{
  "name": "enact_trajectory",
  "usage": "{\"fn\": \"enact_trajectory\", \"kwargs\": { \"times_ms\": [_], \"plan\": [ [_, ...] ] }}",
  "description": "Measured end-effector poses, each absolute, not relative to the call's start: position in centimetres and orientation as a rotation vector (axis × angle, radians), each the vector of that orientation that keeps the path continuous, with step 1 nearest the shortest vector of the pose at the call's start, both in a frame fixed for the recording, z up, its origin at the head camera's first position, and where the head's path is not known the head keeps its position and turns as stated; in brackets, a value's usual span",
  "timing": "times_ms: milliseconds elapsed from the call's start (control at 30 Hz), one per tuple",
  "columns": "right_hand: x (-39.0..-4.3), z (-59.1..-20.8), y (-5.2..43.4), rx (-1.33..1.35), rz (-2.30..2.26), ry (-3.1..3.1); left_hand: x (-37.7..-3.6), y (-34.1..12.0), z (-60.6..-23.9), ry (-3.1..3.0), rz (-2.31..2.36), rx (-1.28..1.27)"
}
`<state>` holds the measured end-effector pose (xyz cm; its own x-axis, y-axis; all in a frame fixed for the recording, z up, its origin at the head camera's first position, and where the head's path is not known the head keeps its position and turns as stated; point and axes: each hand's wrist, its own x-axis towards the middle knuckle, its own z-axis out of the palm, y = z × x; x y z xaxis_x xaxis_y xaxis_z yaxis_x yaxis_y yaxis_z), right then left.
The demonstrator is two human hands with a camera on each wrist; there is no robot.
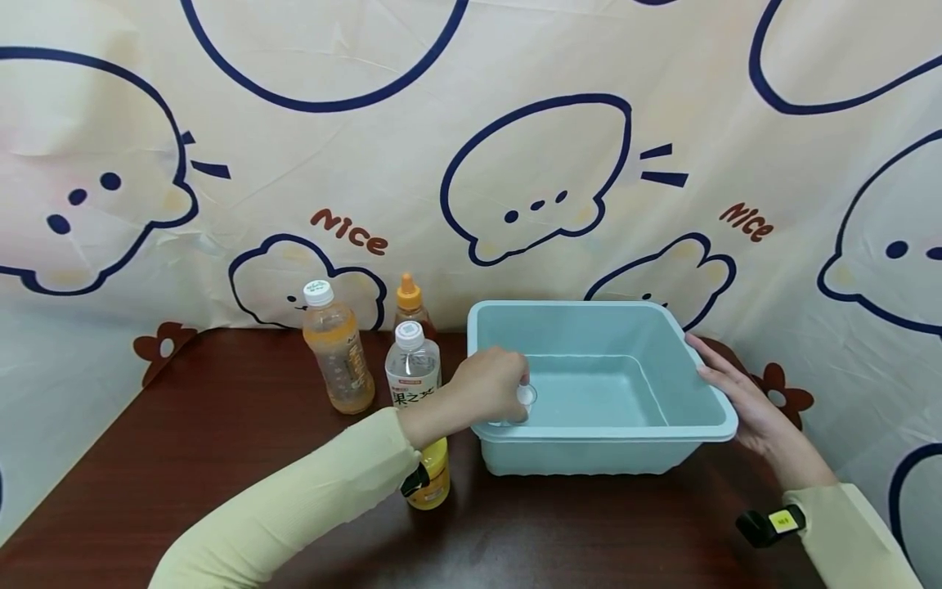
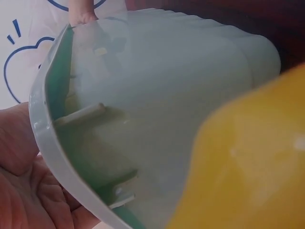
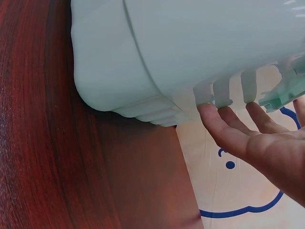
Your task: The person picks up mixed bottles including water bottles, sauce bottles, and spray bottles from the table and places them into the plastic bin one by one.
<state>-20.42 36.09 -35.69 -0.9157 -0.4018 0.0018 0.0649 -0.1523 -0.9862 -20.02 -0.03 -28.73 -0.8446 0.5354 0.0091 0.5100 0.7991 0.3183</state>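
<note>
A light blue plastic basin [image 1: 603, 454] stands on the table between both hands. My left hand [image 1: 489, 384] reaches over its left rim with curled fingers and holds a small clear object with a round whitish end [image 1: 526, 395]; most of it is hidden by the hand. In the left wrist view, part of that hand [image 2: 28, 176] shows beyond the rim. My right hand [image 1: 743, 401] lies along the basin's right side. In the right wrist view its extended fingertips [image 3: 205, 109] touch the outer wall under the rim.
Left of the basin stand a clear bottle with a white cap [image 1: 412, 360], a bottle with orange-brown residue [image 1: 338, 356], an orange-tipped squeeze bottle [image 1: 410, 303] and a yellow container [image 1: 434, 483] under the left forearm. A patterned cloth [image 1: 412, 164] hangs behind the dark table [image 1: 243, 458].
</note>
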Motion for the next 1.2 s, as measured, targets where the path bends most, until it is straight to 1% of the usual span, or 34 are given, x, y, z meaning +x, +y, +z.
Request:
{"fn": "enact_trajectory", "kwargs": {
  "times_ms": [867, 1200],
  "plan": [
    [-20.38, -35.67, 36.28, -0.450, -2.184, 1.712, -19.90, 0.83, -29.34, 2.889, 0.272, 0.902],
    [-20.49, -35.67, 36.10, -0.402, -2.159, 1.753, -20.15, 0.86, -29.61, 2.880, 0.236, 0.910]
  ]
}}
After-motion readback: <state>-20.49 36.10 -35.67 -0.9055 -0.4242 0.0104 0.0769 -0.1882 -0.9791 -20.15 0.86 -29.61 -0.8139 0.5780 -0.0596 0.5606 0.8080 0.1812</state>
